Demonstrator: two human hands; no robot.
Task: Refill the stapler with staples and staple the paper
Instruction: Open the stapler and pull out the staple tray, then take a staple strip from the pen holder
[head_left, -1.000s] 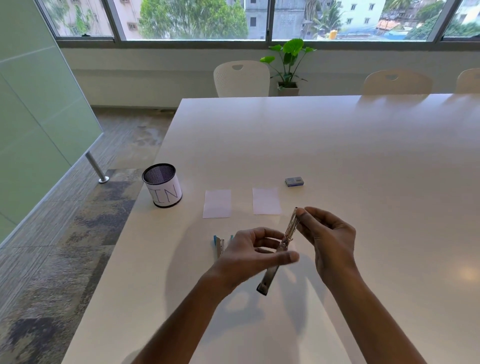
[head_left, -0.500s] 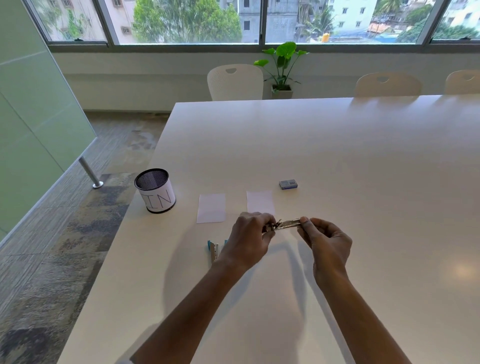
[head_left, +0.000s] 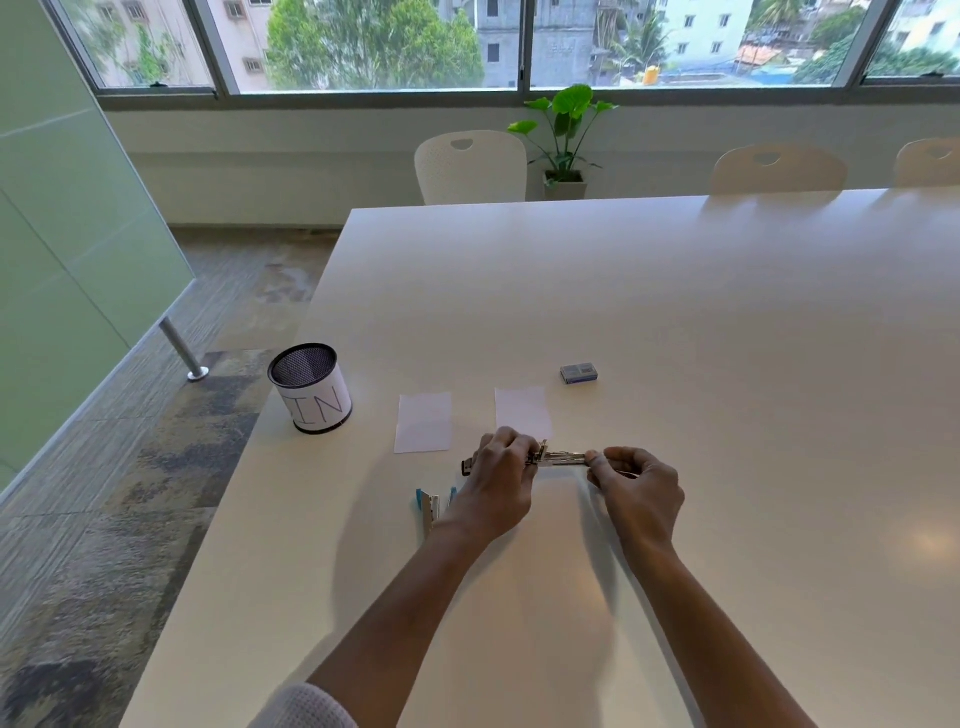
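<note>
A slim metal stapler lies level just above the white table, held at both ends. My left hand closes over its left end, whose dark tip pokes out past my knuckles. My right hand pinches its right end with thumb and fingers. A blue and silver piece lies on the table left of my left wrist, partly hidden by it. Two small white paper slips lie just beyond my hands. A small grey-blue staple box sits behind the right slip.
A black mesh cup with a white label stands near the table's left edge. White chairs line the far side, with a potted plant by the window. A glass partition stands at the left.
The stapler went from steeply tilted to level. My left hand moved from under it to over its left end, and both hands moved away from me toward the slips.
</note>
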